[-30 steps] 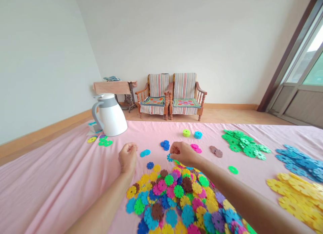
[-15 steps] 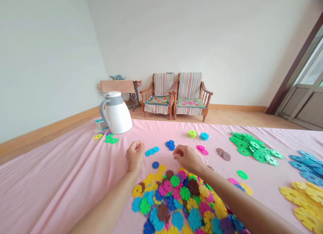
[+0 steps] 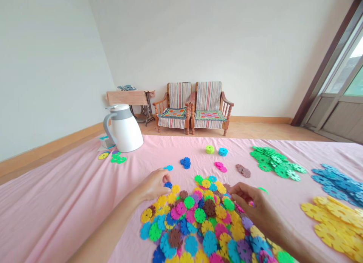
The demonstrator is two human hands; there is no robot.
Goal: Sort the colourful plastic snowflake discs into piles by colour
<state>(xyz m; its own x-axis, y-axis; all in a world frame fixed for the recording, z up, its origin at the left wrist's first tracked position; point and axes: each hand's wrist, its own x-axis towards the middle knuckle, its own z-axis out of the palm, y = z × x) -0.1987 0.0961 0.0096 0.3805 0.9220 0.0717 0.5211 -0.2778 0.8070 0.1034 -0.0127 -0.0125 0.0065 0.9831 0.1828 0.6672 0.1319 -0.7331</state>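
My left hand (image 3: pixel 156 183) reaches low over the pink cloth at the pile's far-left edge, thumb and fingers apart. A dark blue notched disc (image 3: pixel 168 184) lies right at its fingertips. Just beyond, light blue discs (image 3: pixel 169 167) are partly covered by that hand. My right hand (image 3: pixel 251 198) hovers above the pile's right side with curled fingers, its tips close to a brown disc (image 3: pixel 227 187); what they pinch, if anything, is hidden. Between both hands spreads a mixed pile of notched plastic discs (image 3: pixel 200 215) in many colours.
Sorted heaps of green (image 3: pixel 273 161), blue (image 3: pixel 337 181) and yellow discs (image 3: pixel 334 225) lie to the right. Small stacks of lime (image 3: pixel 210 149) and light blue discs (image 3: pixel 222 152) stand farther back. A white jug (image 3: pixel 126 132) is at the left, with two armchairs (image 3: pixel 208 104) behind.
Both hands have come down toward the pile. My right hand has moved right and nearer, uncovering the pile's far end; my left hand has lowered beside the dark blue disc. The view has shifted slightly.
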